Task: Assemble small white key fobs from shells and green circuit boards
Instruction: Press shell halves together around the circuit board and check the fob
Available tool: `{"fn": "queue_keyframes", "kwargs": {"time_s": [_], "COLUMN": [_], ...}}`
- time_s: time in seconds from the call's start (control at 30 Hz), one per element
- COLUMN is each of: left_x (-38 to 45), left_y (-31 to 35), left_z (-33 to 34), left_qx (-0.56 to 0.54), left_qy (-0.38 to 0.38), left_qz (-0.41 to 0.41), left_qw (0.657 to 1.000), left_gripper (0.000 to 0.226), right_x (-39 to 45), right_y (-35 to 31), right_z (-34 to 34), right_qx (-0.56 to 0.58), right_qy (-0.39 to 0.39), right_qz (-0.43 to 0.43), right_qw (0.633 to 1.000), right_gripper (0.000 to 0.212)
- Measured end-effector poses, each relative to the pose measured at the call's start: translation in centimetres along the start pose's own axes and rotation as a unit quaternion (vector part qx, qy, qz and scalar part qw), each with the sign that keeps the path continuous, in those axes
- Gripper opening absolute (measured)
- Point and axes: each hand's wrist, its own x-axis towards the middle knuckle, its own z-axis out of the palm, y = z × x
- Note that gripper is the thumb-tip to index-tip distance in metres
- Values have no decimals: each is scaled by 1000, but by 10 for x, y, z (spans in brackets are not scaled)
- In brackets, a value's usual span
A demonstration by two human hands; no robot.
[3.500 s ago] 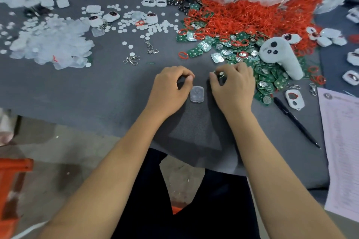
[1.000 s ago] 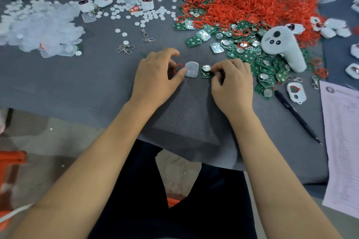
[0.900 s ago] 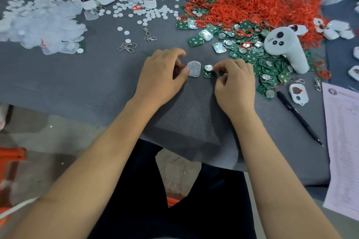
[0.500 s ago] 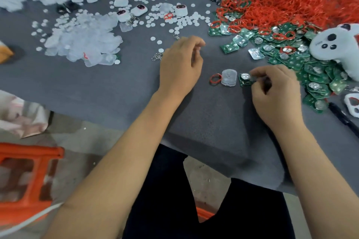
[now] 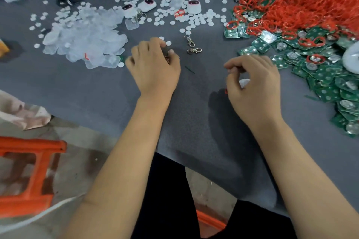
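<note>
The left hand [image 5: 155, 68] has its grip curled round a small metal clasp [image 5: 167, 53] on the grey desk [image 5: 97, 91], just beside the heap of clear shells [image 5: 85, 37]. The right hand [image 5: 254, 85] hovers with fingers curled over a pale shell [image 5: 244, 82] — whether its grip actually pinches anything I cannot tell. The green circuit boards [image 5: 318, 72] lie just to its right. A good pickup probably means lifting one clasp cleanly — without dragging its neighbours [image 5: 191, 45].
</note>
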Motion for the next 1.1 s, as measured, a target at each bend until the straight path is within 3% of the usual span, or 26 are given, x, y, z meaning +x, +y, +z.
{"fn": "queue_keyframes", "kwargs": {"time_s": [0.23, 0.73, 0.87, 1.0, 1.1], "left_x": [-2, -3, -3, -16, -41], "left_y": [2, 5, 6, 11, 24], "left_z": [3, 2, -3, -11, -13], "left_qx": [32, -17, -116, -221, -277], "left_qy": [-6, -24, -21, 56, 3], "left_qz": [25, 89, 141, 239, 262], "left_qw": [999, 996, 983, 944, 924], "left_gripper": [28, 22, 10, 9, 11], "right_x": [-5, -5, -7, -11, -16], "right_y": [-4, -4, -3, 2, 8], "right_z": [0, 1, -1, -10, -21], "right_qx": [12, 3, 23, 50, 51], "right_qy": [-14, -28, 16, 81, 130], "right_qz": [-4, -7, -1, 35, 69], "right_qw": [1000, 1000, 1000, 995, 988], "right_gripper": [16, 17, 18, 19, 20]}}
